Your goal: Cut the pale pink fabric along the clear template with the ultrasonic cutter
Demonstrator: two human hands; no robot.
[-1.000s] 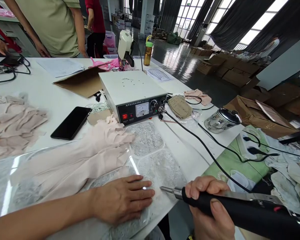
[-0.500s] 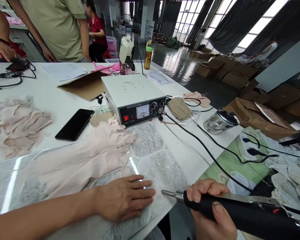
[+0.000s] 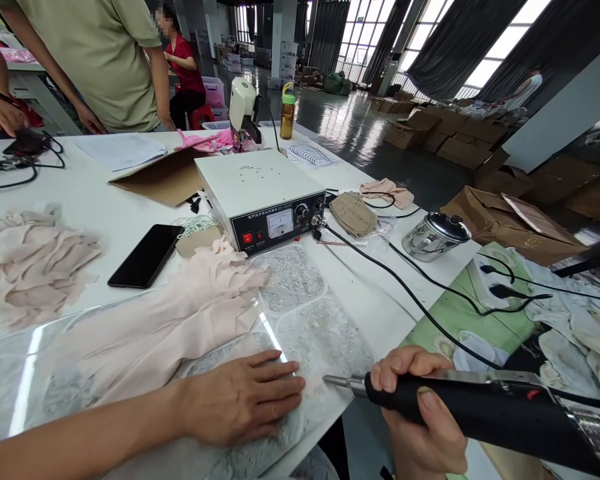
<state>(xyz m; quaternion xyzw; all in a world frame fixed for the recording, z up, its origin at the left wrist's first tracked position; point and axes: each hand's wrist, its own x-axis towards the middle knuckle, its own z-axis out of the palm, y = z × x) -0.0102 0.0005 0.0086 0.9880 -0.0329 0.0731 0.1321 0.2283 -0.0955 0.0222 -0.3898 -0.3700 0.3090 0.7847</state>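
My left hand (image 3: pixel 243 399) lies flat, fingers stretched out, on the clear-topped, grey-patterned work surface (image 3: pixel 325 330) near its front edge. Whether thin fabric lies under the palm is hard to tell. My right hand (image 3: pixel 420 407) is wrapped round a black handheld ultrasonic welding tool (image 3: pixel 485 417). Its pointed metal tip is aimed left and sits just right of my left fingertips, close to the surface; contact cannot be made out. Beyond my left hand, pale pink fabric pieces (image 3: pixel 195 307) lie in an overlapping heap.
A white control box (image 3: pixel 265 193) with a dial stands behind, its black cable (image 3: pixel 395 270) curving down on the right. A phone (image 3: pixel 147 256), another fabric heap (image 3: pixel 35 263) and a metal canister (image 3: pixel 434 238) are on the table. A person in a green shirt (image 3: pixel 95 60) stands across it.
The view has shifted slightly, so the background sits a little further left and lower. Both hands and the tool keep nearly the same places relative to each other.
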